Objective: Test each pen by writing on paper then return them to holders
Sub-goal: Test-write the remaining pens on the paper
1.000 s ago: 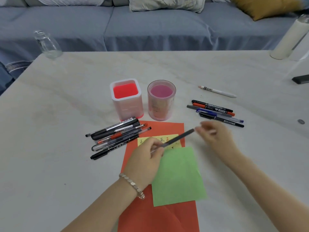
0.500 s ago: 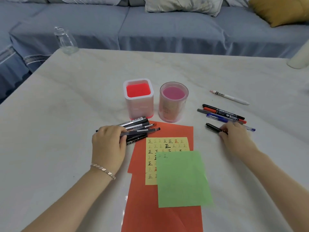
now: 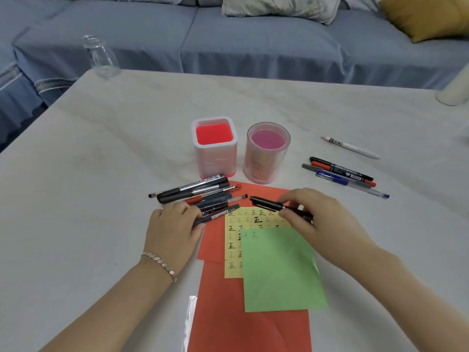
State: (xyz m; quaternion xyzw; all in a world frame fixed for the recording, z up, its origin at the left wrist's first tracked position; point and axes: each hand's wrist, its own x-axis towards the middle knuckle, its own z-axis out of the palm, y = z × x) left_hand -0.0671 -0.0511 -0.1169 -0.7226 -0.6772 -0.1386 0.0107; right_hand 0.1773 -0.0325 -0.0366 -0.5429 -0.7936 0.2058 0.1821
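Far left, a glass jar (image 3: pixel 101 57) is standing at the table (image 3: pixel 76 174) corner. L hand (image 3: pixel 175 229), w/ a bracelet (image 3: pixel 160 265) on the wrist, is lying on the near end of the pen pile (image 3: pixel 198 193), fingers bending over the lowest dark pen; can't tell if it's actually gripping. Behind the pile a white square holder (image 3: pixel 215 146) w/ red inside is standing just beside a pink round holder (image 3: pixel 267 152), both upright, no pens showing in them. In front, red paper (image 3: pixel 253 331) is lying under a yellow sheet (image 3: pixel 232 250) covered w/ rows of test marks, and a green sheet (image 3: pixel 279 270) is overlapping the yellow one. R hand (image 3: pixel 322 224) is pinching a black pen (image 3: pixel 269 204) btwn thumb and fingers, holding it roughly level above the yellow sheet's top edge, capped end pointing left. Further right, a group of pens (image 3: pixel 342 174) is lying on the table, w/ a white pen (image 3: pixel 351 147) apart behind. Vs 0.5 s ago: R hand was out by that right group, taking the black pen off the table; now it's over the papers. L hand is sitting lower on the pile than before.
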